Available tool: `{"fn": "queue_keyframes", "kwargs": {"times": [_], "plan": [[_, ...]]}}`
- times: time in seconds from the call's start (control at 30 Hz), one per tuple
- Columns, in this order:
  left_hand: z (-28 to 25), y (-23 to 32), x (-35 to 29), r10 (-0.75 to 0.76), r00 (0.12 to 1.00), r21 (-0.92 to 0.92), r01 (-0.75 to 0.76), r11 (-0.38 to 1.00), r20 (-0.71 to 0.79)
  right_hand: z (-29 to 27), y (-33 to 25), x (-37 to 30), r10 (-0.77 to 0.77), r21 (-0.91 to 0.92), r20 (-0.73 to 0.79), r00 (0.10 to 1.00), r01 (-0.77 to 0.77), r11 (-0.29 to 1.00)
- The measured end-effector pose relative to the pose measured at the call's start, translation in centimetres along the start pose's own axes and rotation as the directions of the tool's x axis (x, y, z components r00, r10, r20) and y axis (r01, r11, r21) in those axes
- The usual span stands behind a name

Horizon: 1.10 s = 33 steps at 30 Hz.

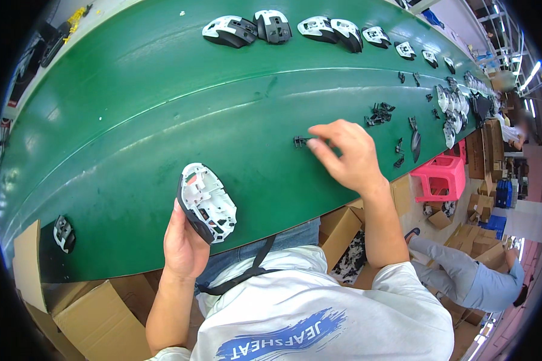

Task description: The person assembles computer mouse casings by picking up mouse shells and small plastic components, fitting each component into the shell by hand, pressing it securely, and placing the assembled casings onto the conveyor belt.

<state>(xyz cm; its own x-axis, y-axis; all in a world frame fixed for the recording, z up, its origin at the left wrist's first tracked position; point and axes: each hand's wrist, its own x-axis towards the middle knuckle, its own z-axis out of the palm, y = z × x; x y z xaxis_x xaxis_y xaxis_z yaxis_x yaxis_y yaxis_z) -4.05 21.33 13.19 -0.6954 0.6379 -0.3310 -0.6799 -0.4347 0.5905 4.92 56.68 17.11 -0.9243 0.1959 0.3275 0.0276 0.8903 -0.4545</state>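
My left hand [185,243] is closed around a computer mouse shell [208,201]. The shell is tilted so that its hollow white inside with ribs and openings shows, and its outer side is black. My right hand [345,150] hovers over the green table, with thumb and index finger apart. At its fingertips lies a small black plastic part [300,142] with thin prongs; whether the thumb touches it I cannot tell.
Black and white mouse shells [273,27] line the table's far side. Right of my right hand lie a pile of small black parts [380,114] and more white shells [450,133]. Cardboard boxes [102,322] and a pink stool [438,178] stand beside the table. A person [482,283] is at the right.
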Motion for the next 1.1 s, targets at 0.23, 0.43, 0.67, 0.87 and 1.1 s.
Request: {"fn": "queue_keyframes", "kwargs": {"times": [0.23,0.43,0.67,0.87,1.1], "plan": [[0.3,-0.3,-0.2,-0.003,0.999,-0.097,0.000,0.995,-0.036,2.1,0.1,0.9,-0.043,0.002,0.031,0.999,0.043,0.999],[2.5,-0.9,0.2,-0.138,0.974,-0.338,0.070,0.939,-0.181,1.6,-6.9,-0.6,0.106,0.614,0.276,0.955,-0.260,0.745],[1.6,-2.2,-0.5,0.012,0.986,-0.442,0.065,0.895,0.168,5.7,-12.9,-0.4,-0.134,0.735,0.087,0.987,0.027,0.678],[3.0,-1.1,-1.2,0.176,0.984,-0.162,-0.168,0.972,0.037,5.7,-12.9,-1.2,-0.150,0.639,0.022,0.988,0.102,0.763],[6.0,-3.0,-0.5,0.320,0.947,-0.347,-0.292,0.891,0.024,9.9,-15.4,-1.1,0.423,0.998,0.057,0.904,-0.058,-0.010]]}}
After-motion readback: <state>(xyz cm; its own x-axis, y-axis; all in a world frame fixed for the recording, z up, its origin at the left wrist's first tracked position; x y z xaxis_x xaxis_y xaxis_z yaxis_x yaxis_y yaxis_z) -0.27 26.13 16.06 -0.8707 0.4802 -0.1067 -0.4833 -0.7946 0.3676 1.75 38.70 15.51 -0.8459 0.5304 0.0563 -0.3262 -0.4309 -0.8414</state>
